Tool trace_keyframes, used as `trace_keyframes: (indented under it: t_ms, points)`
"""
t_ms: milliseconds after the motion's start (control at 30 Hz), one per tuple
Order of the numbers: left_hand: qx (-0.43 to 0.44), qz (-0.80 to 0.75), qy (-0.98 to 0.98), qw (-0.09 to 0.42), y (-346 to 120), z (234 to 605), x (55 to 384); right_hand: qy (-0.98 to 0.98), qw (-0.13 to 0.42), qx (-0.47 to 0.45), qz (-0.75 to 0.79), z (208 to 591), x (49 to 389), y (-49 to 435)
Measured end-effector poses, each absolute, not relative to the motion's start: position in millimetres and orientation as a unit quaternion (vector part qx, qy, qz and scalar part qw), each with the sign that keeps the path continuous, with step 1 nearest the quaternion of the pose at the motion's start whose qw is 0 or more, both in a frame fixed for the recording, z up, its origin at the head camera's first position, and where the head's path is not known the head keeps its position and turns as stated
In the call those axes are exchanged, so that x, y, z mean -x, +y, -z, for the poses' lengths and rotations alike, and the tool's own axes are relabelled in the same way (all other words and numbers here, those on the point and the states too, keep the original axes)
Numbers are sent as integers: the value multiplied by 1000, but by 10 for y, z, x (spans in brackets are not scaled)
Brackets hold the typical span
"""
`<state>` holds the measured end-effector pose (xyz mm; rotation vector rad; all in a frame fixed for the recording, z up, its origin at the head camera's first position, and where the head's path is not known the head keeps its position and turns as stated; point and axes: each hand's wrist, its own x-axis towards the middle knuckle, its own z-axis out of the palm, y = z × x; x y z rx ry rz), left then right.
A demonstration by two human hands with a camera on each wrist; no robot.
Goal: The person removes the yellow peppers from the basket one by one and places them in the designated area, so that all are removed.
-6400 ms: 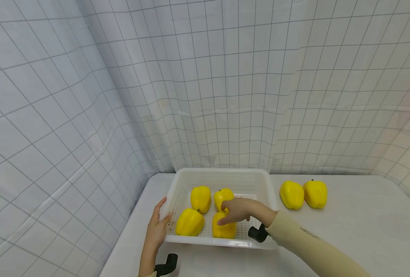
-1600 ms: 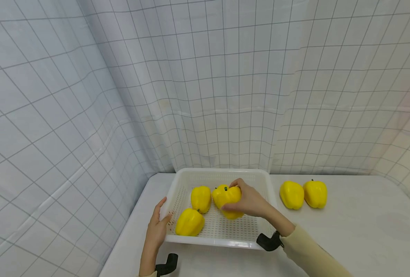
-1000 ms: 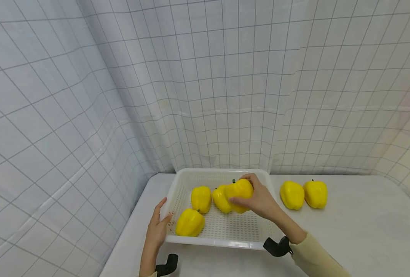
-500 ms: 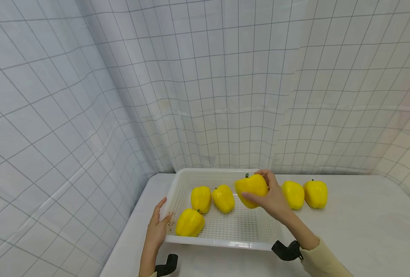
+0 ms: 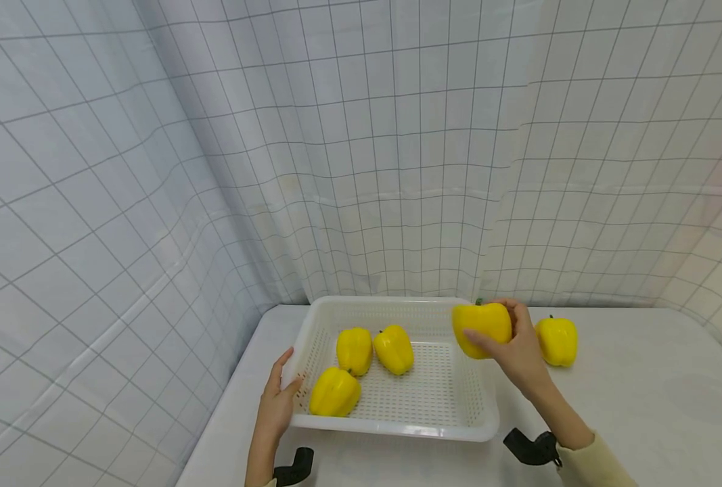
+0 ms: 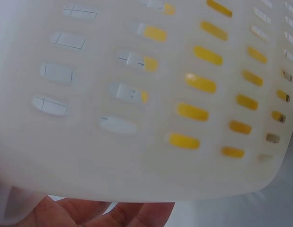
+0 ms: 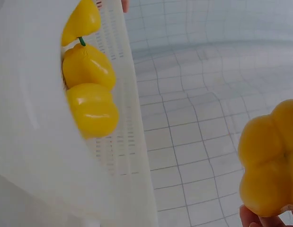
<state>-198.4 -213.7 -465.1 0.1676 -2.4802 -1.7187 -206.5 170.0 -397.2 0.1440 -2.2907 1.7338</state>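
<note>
My right hand point(image 5: 519, 352) grips a yellow bell pepper point(image 5: 479, 328) with a green stem, thumb in front and fingers behind, raised at the right rim of the white perforated basket point(image 5: 391, 430). The right wrist view shows the lobed underside of this bell pepper point(image 7: 269, 161) with fingertips point(image 7: 253, 218) below it. At the basket's left side my left hand point(image 5: 275, 404) holds the rim between thumb and fingers. In the left wrist view its fingers point(image 6: 122, 215) show past the basket's edge. Three yellow bell peppers lie in the basket's left and middle, one of them near the front point(image 5: 334, 392).
On the white table point(image 5: 641, 385), right of the basket, lies another yellow bell pepper point(image 5: 557, 341); its neighbour is hidden behind my right hand. A white gridded curtain point(image 5: 397, 169) hangs behind the table and along the left side.
The right hand took a bell pepper from the basket's front middle, lifted it and carried it right to the rim. The left hand and the basket stayed put.
</note>
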Motion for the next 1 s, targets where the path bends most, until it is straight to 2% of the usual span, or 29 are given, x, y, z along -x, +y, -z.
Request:
trace_keyframes:
  t_ms: [767, 1000]
  points:
    - [-58, 561, -823, 63, -2128, 4648, 1970, -769, 246, 51, -588, 4054, 2076, 2517]
    - [-53, 564, -821, 66, -2124, 4631, 1957, -743, 230, 110, -619, 4172, 2144, 2859]
